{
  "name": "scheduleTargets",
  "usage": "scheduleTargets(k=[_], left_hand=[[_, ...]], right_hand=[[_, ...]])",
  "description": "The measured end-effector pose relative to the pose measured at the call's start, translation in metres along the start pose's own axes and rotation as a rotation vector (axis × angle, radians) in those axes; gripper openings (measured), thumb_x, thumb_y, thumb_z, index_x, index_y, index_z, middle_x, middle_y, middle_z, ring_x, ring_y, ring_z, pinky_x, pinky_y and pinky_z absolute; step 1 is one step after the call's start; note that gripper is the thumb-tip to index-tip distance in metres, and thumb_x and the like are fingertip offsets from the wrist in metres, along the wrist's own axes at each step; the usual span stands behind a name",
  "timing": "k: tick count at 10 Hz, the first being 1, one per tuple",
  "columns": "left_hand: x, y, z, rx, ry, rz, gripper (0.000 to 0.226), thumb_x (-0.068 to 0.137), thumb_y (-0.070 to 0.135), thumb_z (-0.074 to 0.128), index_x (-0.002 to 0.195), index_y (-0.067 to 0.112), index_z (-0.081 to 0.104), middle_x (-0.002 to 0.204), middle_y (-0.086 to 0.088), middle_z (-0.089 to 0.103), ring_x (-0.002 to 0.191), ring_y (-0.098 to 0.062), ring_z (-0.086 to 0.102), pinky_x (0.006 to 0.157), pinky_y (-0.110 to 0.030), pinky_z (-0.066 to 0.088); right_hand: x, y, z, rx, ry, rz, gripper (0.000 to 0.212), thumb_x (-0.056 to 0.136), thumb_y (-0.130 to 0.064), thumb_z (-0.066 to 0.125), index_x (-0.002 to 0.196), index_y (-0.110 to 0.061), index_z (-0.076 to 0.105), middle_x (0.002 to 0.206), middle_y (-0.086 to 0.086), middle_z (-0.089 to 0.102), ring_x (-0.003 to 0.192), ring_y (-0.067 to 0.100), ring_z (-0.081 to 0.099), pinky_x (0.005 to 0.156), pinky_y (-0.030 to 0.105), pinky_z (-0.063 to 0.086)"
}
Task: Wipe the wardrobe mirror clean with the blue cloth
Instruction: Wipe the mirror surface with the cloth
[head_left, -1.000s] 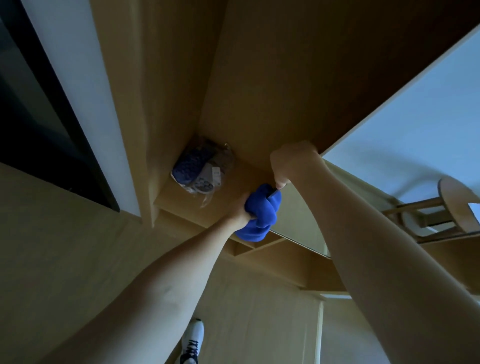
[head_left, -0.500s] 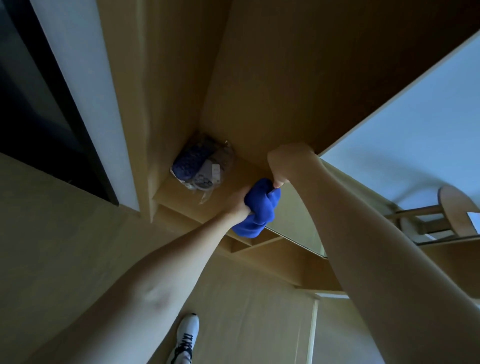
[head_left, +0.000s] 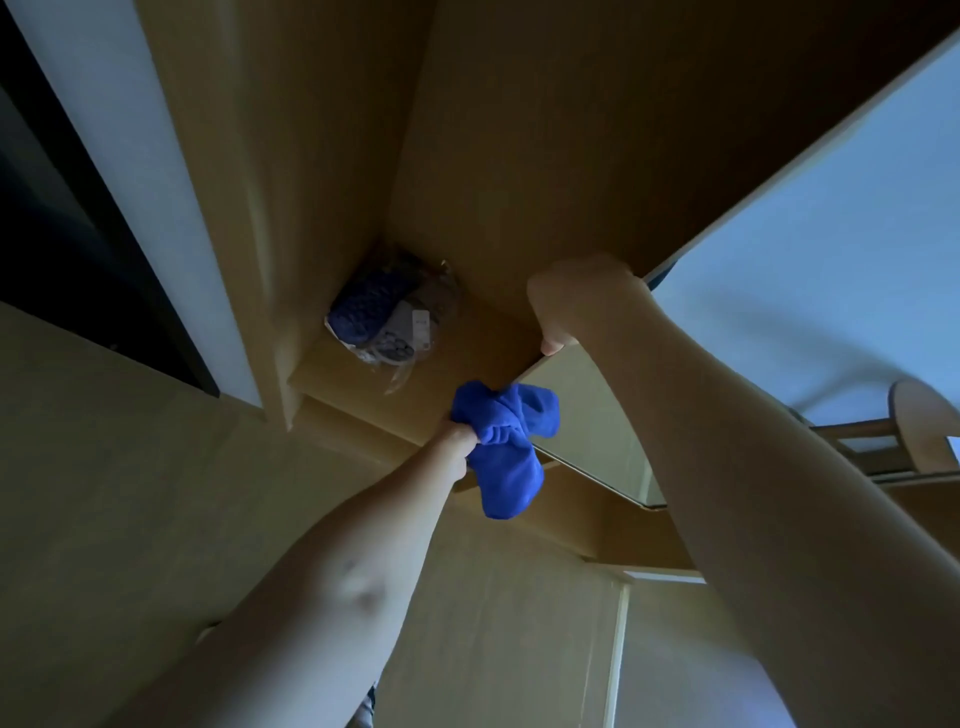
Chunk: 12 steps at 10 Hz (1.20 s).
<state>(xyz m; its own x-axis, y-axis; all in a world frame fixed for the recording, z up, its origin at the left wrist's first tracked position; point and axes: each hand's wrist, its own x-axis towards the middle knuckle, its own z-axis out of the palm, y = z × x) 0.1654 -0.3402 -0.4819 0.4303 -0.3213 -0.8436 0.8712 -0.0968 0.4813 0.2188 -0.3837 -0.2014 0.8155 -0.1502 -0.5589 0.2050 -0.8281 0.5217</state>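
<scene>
My left hand (head_left: 460, 441) grips a bunched blue cloth (head_left: 506, 447), which hangs against the lower left corner of the wardrobe mirror (head_left: 597, 431). The mirror is fixed on the open wooden wardrobe door (head_left: 571, 130). My right hand (head_left: 574, 301) curls round the edge of that door, just above the cloth, with the thumb on the mirror side. The mirror's far part (head_left: 831, 249) reflects pale wall and a wooden stool.
A clear plastic bag of blue and grey shoes (head_left: 387, 325) lies on the wardrobe shelf (head_left: 452, 374) behind the cloth. A dark opening (head_left: 62, 234) and a white strip are at the left. Wooden wardrobe panels (head_left: 493, 623) fill the lower view.
My left hand has drawn the cloth down and away from my right hand, so more of it hangs loose. My right hand has stayed on the door edge.
</scene>
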Motion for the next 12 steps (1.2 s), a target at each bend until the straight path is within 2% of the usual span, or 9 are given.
scheduleTargets(k=[1,3,5,7,8,9,10,11,12], left_hand=[[-0.035,0.004,0.003,-0.144,0.013,-0.028,0.014,0.095,0.011,0.056,0.109,0.013,0.055,0.104,-0.009,0.061,0.093,-0.027,0.059,0.069,-0.042,0.052],[-0.059,0.009,-0.006,-0.025,0.046,0.005,0.042,0.087,0.014,0.074,0.123,0.012,0.054,0.118,-0.012,0.065,0.109,-0.031,0.062,0.087,-0.048,0.055],[-0.062,0.009,-0.027,0.038,0.098,0.008,0.018,0.094,0.005,0.061,0.094,0.019,0.050,0.095,-0.003,0.059,0.091,-0.025,0.057,0.072,-0.043,0.050],[-0.045,-0.002,-0.031,-0.037,0.032,0.114,0.053,0.084,0.001,0.072,0.130,0.020,0.052,0.122,-0.012,0.064,0.105,-0.034,0.064,0.066,-0.049,0.057],[-0.044,-0.005,-0.012,-0.067,-0.015,0.112,0.048,0.087,0.001,0.066,0.133,0.014,0.055,0.127,-0.015,0.064,0.107,-0.030,0.065,0.061,-0.043,0.057],[-0.047,-0.002,0.002,-0.054,0.067,0.076,0.049,0.086,0.012,0.068,0.133,0.013,0.054,0.128,-0.015,0.064,0.116,-0.031,0.062,0.078,-0.043,0.056],[-0.048,0.003,0.000,0.159,0.124,0.076,0.055,0.072,0.021,0.076,0.124,0.015,0.060,0.119,-0.008,0.068,0.107,-0.025,0.063,0.075,-0.036,0.048],[-0.054,0.005,-0.004,0.308,0.055,0.067,0.037,0.079,0.014,0.070,0.115,0.015,0.065,0.104,-0.004,0.070,0.089,-0.018,0.060,0.067,-0.031,0.041],[-0.053,0.005,-0.008,0.408,0.014,0.064,0.025,0.088,0.012,0.063,0.112,0.018,0.064,0.094,-0.003,0.070,0.081,-0.017,0.061,0.066,-0.029,0.044]], right_hand=[[-0.007,0.001,0.000,-0.023,0.083,-0.039,0.010,0.089,-0.022,0.070,0.095,-0.015,0.066,0.072,-0.003,0.050,0.062,0.016,0.047,0.063,0.032,0.042],[-0.009,-0.026,0.027,0.156,0.298,-0.145,0.024,0.098,-0.005,0.044,0.112,-0.010,0.063,0.118,0.007,0.064,0.110,0.028,0.063,0.076,0.038,0.050],[0.007,-0.055,0.113,0.386,0.145,-0.290,0.024,0.092,0.002,0.048,0.110,-0.003,0.062,0.096,0.009,0.061,0.090,0.026,0.059,0.081,0.037,0.050],[0.004,-0.078,0.201,0.516,0.050,-0.199,0.015,0.091,-0.006,0.046,0.087,-0.009,0.060,0.090,0.014,0.062,0.088,0.032,0.061,0.065,0.031,0.039],[0.007,-0.090,0.227,0.672,-0.062,-0.172,0.011,0.085,-0.008,0.058,0.087,-0.018,0.060,0.083,0.004,0.061,0.090,0.025,0.058,0.069,0.028,0.039],[0.017,-0.109,0.265,1.264,-0.200,0.177,0.008,0.087,-0.021,0.062,0.084,-0.019,0.054,0.077,0.000,0.055,0.084,0.019,0.053,0.075,0.029,0.045],[0.019,-0.126,0.283,1.985,-0.401,0.430,0.037,0.082,-0.051,0.060,0.087,-0.015,0.057,0.085,0.006,0.060,0.073,0.024,0.055,0.067,0.032,0.046],[0.028,-0.145,0.287,2.650,-0.403,0.589,0.052,0.084,-0.062,0.060,0.113,-0.020,0.056,0.107,0.006,0.065,0.089,0.026,0.066,0.081,0.036,0.055],[0.037,-0.155,0.281,3.035,-0.192,0.708,0.043,0.088,-0.047,0.067,0.123,-0.024,0.053,0.115,0.010,0.066,0.098,0.034,0.069,0.089,0.048,0.056]])
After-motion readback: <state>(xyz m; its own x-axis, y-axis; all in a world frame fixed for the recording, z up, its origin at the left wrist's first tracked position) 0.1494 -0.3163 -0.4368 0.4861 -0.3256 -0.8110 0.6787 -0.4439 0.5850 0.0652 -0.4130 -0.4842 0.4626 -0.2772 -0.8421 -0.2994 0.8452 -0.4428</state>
